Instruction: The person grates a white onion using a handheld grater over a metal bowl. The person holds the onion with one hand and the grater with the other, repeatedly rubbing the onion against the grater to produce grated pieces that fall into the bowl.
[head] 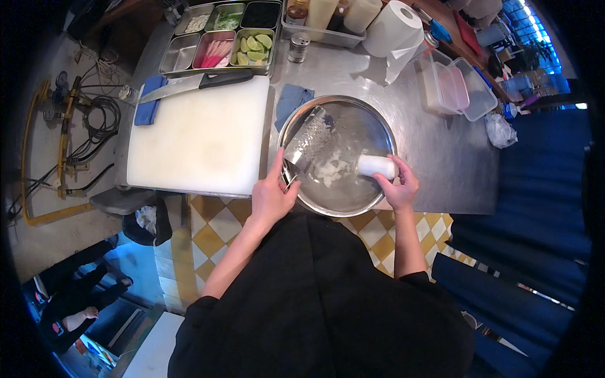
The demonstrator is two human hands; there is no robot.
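A round stainless-steel bowl [368,123] stands on the counter before me. In it a metal box grater [309,139] leans on its side, its holed face towards the bowl's middle. My left hand [274,198] grips the grater's handle at the bowl's left rim. Between the thumb and fingers of my right hand [401,186] is a white cylindrical piece of peeled vegetable [375,166], perhaps daikon, held over the bowl's right side, apart from the grater. White grated pulp [332,171] lies in a loose heap on the bowl's floor.
Left of the bowl lies a white cutting board [198,141] with a chef's knife [189,88] and a folded blue cloth [150,101]. Behind are garnish pans [179,53], a shaker [298,47], a paper towel roll [394,28] and plastic containers [449,85]. Another person [75,312] is at lower left.
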